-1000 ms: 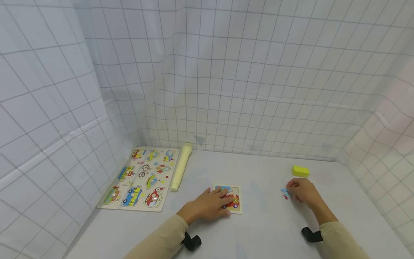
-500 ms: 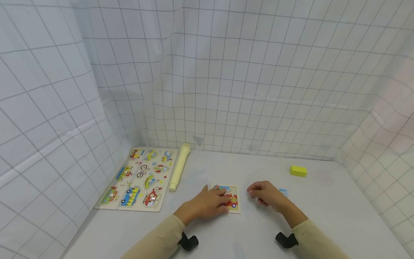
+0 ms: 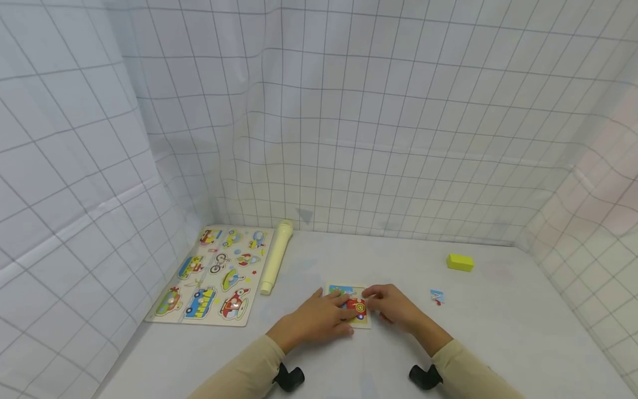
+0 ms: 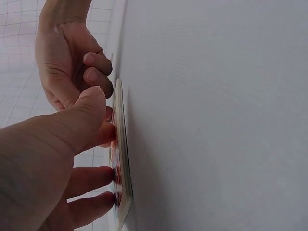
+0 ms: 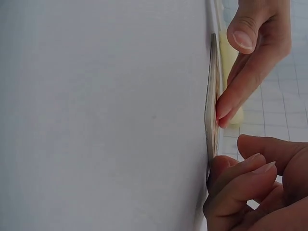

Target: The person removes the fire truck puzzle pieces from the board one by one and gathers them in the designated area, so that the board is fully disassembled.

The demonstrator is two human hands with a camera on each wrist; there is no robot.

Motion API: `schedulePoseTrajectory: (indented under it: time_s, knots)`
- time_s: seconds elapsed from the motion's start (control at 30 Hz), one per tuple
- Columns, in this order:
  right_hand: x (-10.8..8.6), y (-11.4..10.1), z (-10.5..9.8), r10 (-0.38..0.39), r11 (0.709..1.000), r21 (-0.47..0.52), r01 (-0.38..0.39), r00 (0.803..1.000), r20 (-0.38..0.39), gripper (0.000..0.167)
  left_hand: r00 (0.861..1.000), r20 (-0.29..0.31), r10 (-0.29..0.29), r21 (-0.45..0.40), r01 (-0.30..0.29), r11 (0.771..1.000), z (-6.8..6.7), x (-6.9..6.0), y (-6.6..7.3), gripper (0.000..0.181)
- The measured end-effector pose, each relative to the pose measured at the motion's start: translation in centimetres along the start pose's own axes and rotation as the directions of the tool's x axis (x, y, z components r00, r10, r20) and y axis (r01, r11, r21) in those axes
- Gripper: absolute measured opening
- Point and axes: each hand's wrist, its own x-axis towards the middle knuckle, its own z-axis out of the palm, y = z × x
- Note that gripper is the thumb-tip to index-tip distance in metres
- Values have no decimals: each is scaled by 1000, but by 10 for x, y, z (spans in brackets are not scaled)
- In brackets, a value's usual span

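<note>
A small picture puzzle board (image 3: 365, 323) with a red car lies flat in front of me. My left hand (image 3: 319, 317) reaches across it from the left; its fingertips (image 4: 109, 198) rest on the picture, and its thumb stands off the board. At the board's right edge is my right hand (image 3: 395, 307), fingers bent, fingertips (image 5: 219, 168) touching or very near the edge. Whether a small piece sits under those fingertips is hidden. A loose blue puzzle piece (image 3: 437, 297) with white and red marks lies on the table to the right, apart from both hands.
A large vehicle peg puzzle (image 3: 211, 285) lies at the left. Beside it is a pale yellow tube-shaped object (image 3: 276, 260). A bright yellow block (image 3: 460, 262) sits at the back right. White gridded curtains (image 3: 349, 138) surround the white table (image 3: 498, 321).
My right hand has left the loose blue piece's spot and moved left to the small board's right edge. The blue piece stays on the table. My left hand keeps its place on the board.
</note>
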Motion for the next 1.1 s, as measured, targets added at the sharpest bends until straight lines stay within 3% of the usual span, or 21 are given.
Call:
schedulePoseTrajectory:
  time_s: [0.17,0.47,0.67,0.8,1.1]
  knots:
    - [2,-4,2,-11,1000,-22,11,1000,-8,27,1000,-8,22,-19,-22,1000,0,-2,-3,49]
    - [7,-8,4,-15,999,44,17,999,-50,10,1000,-6,28,-59,-28,998,-1,0,-3,49]
    - [5,-7,-2,60,990,130,-46,992,-108,11,1000,2,16,-62,-15,998,-1,1,-2,49]
    - [-4,0,-20,99,981,183,-71,985,-144,14,1000,9,-1,-60,2,998,-2,-1,-2,48]
    - [-43,35,-87,195,966,201,-162,968,-159,21,1000,22,-13,-61,14,998,-1,-3,-1,49]
